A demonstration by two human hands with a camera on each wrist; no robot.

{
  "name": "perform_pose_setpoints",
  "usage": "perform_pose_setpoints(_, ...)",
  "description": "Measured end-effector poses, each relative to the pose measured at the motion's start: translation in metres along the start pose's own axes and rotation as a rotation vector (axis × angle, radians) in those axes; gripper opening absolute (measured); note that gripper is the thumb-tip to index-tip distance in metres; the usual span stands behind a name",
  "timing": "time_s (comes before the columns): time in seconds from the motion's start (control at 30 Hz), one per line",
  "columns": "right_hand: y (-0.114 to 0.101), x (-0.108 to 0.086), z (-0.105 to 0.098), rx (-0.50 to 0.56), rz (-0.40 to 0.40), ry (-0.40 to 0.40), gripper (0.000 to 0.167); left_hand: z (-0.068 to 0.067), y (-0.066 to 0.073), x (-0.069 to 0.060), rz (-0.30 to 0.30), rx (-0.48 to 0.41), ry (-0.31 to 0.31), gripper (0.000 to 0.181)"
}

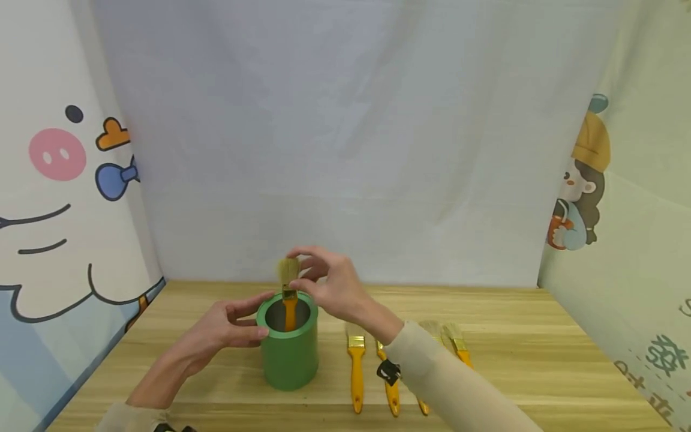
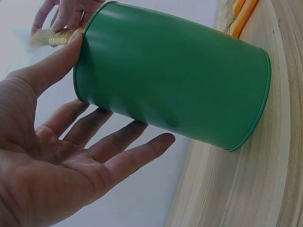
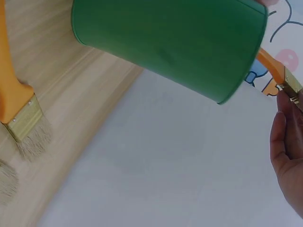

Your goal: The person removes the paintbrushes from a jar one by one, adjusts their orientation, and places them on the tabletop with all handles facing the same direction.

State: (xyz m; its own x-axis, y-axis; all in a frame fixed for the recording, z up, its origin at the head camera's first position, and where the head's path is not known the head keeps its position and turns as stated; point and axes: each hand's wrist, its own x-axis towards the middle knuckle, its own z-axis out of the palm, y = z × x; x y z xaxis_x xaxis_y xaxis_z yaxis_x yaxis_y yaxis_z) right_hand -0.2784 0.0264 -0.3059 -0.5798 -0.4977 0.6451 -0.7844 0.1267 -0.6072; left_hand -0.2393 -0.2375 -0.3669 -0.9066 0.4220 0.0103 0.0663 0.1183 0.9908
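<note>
A green can [image 1: 290, 360] stands upright on the wooden table, its round mouth facing up. My left hand [image 1: 227, 327] holds it from the left, thumb and fingers at its rim and side. In the left wrist view, the left hand [image 2: 71, 146] has its thumb by the rim and its fingers along the wall. My right hand [image 1: 332, 282] pinches a paintbrush [image 1: 290, 309] near its metal band, bristles up, the orange handle reaching down into the can. The right wrist view shows this brush [image 3: 271, 66] leaning out of the can, the right hand [image 3: 291, 151] at its band.
Several orange-handled paintbrushes lie right of the can, including a flat one [image 1: 357, 372], another [image 1: 392, 396] partly behind the right sleeve, and one farther right [image 1: 457, 343]. A white cloth [image 1: 345, 150] hangs behind the table [image 1: 513, 360]; printed cloths hang at both sides.
</note>
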Motion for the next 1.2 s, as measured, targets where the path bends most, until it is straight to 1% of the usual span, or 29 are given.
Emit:
perform_pose_setpoints(0.13, -0.004, 0.005, -0.006, 0.003, -0.029, 0.023, 0.042, 0.000, 0.000, 0.000, -0.003, -0.007, -0.001, 0.077)
perform_pose_setpoints(0.37, -0.013, 0.012, -0.018, -0.013, -0.072, 0.055, 0.041, 0.000, 0.002, 0.002, 0.028, -0.012, -0.018, 0.077)
perform_pose_setpoints(0.57, -0.018, 0.015, -0.025, -0.031, -0.105, 0.064, 0.041, 0.000, 0.004, 0.003, 0.011, -0.009, -0.015, 0.078)
perform_pose_setpoints(0.8, -0.027, 0.022, -0.035, -0.028, -0.139, 0.084, 0.042, 0.000, 0.001, 0.001, -0.003, -0.024, -0.016, 0.080)
perform_pose_setpoints(0.97, -0.034, 0.024, -0.047, -0.047, -0.163, 0.099, 0.042, 0.001, 0.002, 0.001, -0.005, -0.029, -0.014, 0.080)
perform_pose_setpoints(1.03, -0.037, 0.024, -0.052, -0.054, -0.174, 0.102, 0.043, 0.001, 0.002, 0.001, 0.003, -0.027, -0.018, 0.079)
perform_pose_setpoints(1.2, -0.043, 0.020, -0.064, -0.069, -0.174, 0.100, 0.044, 0.000, 0.000, 0.000, 0.012, -0.023, -0.022, 0.078)
